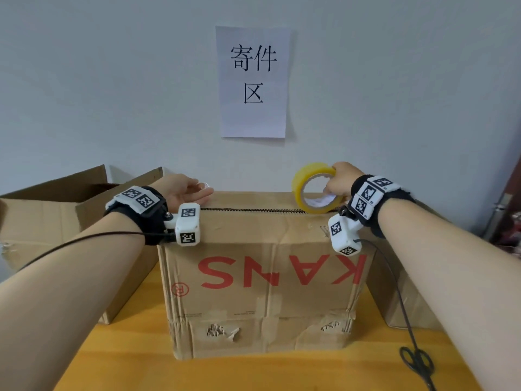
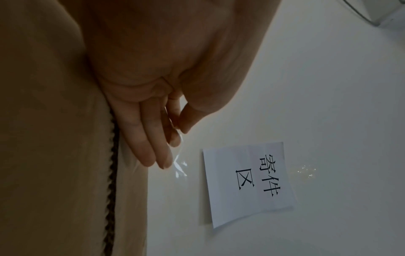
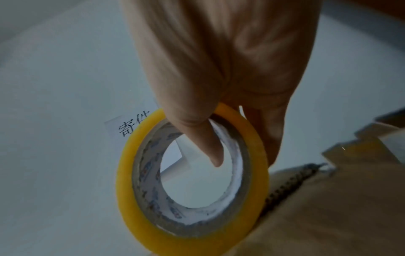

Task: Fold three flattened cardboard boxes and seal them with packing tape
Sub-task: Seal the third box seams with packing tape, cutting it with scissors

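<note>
A brown cardboard box (image 1: 265,283) stood upright at six o'clock on the table, its red lettering upside down, top flaps closed to a dark seam (lower edge torn). A yellow tape roll (image 1: 313,189) stood on edge at its two o'clock corner, touching the top.

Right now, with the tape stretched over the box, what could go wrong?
The clear tape end, pinched by the left hand, looks crinkled and may stick to itself or the fingers. The tape roll in the right hand sits tilted at the seam, so the strip may land crooked.
</note>
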